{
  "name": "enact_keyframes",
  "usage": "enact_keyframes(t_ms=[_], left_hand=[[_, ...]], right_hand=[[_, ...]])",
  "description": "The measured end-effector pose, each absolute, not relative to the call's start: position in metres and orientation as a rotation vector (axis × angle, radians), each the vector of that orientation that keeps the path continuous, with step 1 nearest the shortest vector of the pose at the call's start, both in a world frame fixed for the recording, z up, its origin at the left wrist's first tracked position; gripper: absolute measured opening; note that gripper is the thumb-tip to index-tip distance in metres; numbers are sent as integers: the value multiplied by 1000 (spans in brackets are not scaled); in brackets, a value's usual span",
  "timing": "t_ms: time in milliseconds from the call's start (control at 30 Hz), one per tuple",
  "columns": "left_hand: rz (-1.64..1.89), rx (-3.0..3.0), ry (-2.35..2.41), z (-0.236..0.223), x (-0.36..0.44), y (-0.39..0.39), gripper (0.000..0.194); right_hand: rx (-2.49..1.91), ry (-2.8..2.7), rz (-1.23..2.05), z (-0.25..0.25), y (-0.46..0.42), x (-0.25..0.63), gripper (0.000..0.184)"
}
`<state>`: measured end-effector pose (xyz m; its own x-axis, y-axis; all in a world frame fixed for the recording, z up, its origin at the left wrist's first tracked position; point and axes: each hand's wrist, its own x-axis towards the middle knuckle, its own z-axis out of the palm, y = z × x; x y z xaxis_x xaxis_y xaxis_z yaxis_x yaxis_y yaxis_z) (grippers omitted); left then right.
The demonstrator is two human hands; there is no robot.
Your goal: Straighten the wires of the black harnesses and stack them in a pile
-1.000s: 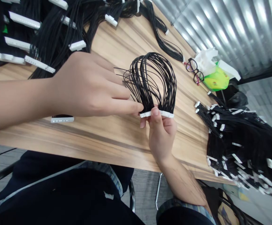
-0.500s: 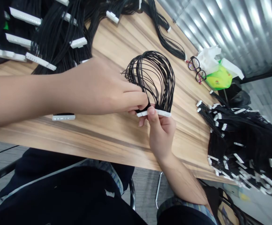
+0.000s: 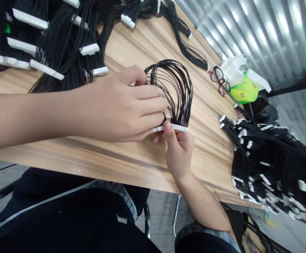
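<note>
Right hand [image 3: 179,154]: we clamp the connector [image 3: 180,128] between thumb and fingers.
Wires [image 3: 186,105]: they loop up beyond the connector, their left side behind our left hand.
Left hand [image 3: 126,109]: fingers bent beside the connector's left end; we cannot tell whether they grip wires.
Change: our left hand covers more of the loop than half a second ago; our right keeps its pinch.

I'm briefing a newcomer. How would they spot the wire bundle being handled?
On the wooden table, look between the black wire piles at the picture's left and right. There the right hand pinches a white connector with the wire bundle attached. Unlike those piles, it bends into one round loop.
</note>
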<state>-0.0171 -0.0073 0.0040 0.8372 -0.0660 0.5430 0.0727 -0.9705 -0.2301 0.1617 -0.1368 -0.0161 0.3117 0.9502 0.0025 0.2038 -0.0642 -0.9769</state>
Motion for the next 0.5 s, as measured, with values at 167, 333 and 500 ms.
enact_keyframes(t_ms=[167, 333, 500], left_hand=[[-976, -2965, 533, 14, -28, -20, 38], [-897, -3071, 679, 3, -25, -27, 41], [-1075, -3096, -27, 2, -21, -23, 43]], right_hand=[[-1379, -924, 909, -22, -132, 167, 39], [-1298, -870, 862, -22, -130, 165, 30], [-1316, -877, 910, -22, -132, 164, 33]])
